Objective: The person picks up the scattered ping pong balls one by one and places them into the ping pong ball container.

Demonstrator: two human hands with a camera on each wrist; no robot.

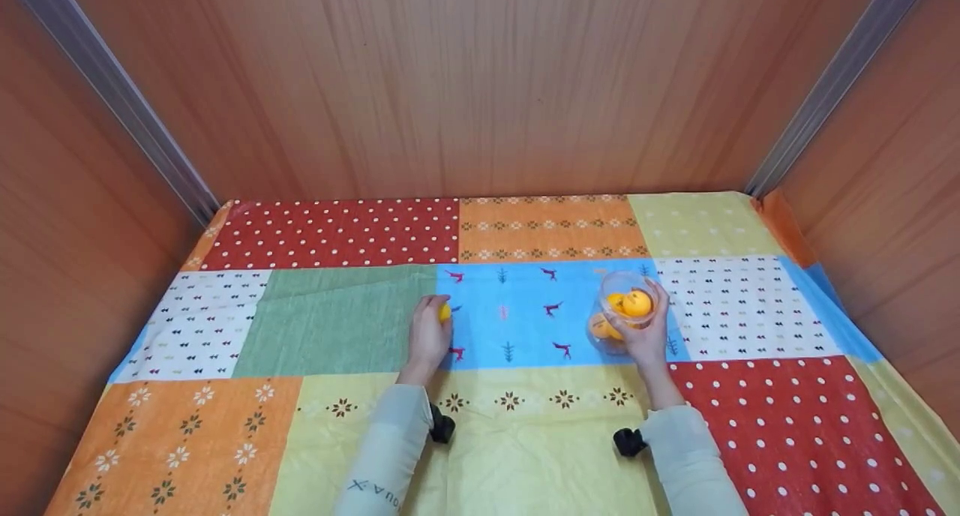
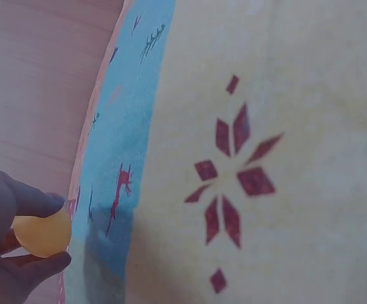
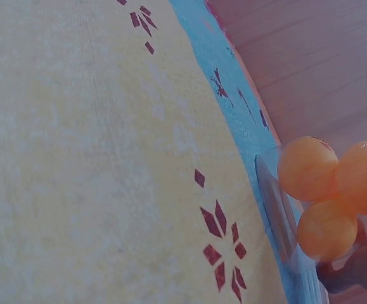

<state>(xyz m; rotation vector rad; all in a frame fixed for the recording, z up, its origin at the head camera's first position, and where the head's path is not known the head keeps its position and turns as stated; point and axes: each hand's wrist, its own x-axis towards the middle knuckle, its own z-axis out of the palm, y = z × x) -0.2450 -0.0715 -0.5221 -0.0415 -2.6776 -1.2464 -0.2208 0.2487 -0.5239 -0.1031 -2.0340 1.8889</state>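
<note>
My left hand (image 1: 429, 337) pinches a yellow-orange ping-pong ball (image 1: 445, 312) over the border of the green and blue cloth patches. In the left wrist view, thumb and fingertips close round the ball (image 2: 44, 234) from above and below. On the right, my right hand (image 1: 646, 337) grips a clear plastic container (image 1: 616, 279) from its near right side. Several orange ping-pong balls (image 1: 637, 303) sit inside it, one with dark print. Through the clear wall (image 3: 277, 212) in the right wrist view, balls (image 3: 308, 168) show bunched together above the fingers (image 3: 360, 269).
A patchwork tablecloth (image 1: 345, 321) with coloured, printed squares covers the table. Wood-grain panels (image 1: 480, 88) rise at the back and both sides, joined by metal corner posts (image 1: 832, 88). Each wrist wears a small black device (image 1: 442, 426).
</note>
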